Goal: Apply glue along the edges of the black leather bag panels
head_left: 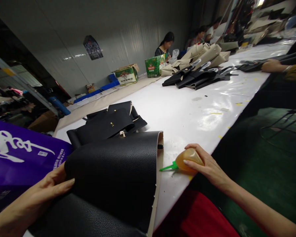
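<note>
My left hand (50, 186) grips the left side of a black leather panel (113, 171), which is folded over so that its pale inner edge faces right. In my right hand (202, 161) is a squeeze bottle (187, 159) of amber liquid, lying nearly level. Its green nozzle (169, 167) points left, with the tip close to the panel's pale edge; whether they touch I cannot tell. Just beyond lie more black leather pieces (106, 123) with small gold-coloured metal fittings.
A purple bag (22, 154) stands at the left. Black pieces (197, 77) and beige material (199, 54) are piled farther along the white table (162, 108). Green cartons (153, 66) stand by the wall. A co-worker's hand (273, 65) rests on dark material at the right; other people sit behind.
</note>
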The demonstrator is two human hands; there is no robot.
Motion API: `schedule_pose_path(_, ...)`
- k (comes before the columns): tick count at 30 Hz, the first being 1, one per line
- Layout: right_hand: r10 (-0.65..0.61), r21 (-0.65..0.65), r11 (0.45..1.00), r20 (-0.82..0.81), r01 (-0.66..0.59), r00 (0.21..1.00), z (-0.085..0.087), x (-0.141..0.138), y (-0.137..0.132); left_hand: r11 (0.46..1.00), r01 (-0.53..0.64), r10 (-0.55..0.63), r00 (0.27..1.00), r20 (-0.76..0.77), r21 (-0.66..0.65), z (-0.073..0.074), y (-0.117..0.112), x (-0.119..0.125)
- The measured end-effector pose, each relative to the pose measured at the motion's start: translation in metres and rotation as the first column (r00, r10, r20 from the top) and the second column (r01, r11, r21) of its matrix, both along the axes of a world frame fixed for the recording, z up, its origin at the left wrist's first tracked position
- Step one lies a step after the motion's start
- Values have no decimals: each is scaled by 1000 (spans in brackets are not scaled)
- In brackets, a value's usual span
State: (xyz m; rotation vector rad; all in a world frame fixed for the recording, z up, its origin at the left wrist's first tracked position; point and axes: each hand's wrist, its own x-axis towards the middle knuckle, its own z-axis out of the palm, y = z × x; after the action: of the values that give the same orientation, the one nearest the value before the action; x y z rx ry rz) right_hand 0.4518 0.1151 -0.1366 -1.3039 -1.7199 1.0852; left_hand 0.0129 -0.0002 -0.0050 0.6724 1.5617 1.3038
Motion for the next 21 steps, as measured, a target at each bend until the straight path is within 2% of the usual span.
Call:
schedule_pose_path(2,36,-16,999,1,-36,999,3,1,-1,998,46,-44,998,39,-48,-1,-1,1)
schedule_pose_path(7,-159,36,987,31,158,987,4,0,4,994,76,-70,995,76,-80,-2,-4,6)
schedule_pose_path(8,-149,36,988,32,148,988,4,0,2,993,83,-76,994,83,-84,-3,-5,7)
schedule_pose_path(13,55,-53,997,13,-54,998,6,-5,-19,994,40,-35,998,45,-106,-13,-12,8)
schedule_pose_path(18,-64,-17,998,26,64,998,11,-7,-29,992,-49,49,999,-7,-114,-26,-25,9)
schedule_pose_path(21,28,-74,997,9,-27,1000,12,-7,-34,988,-95,98,995,16,-121,-35,-31,13)
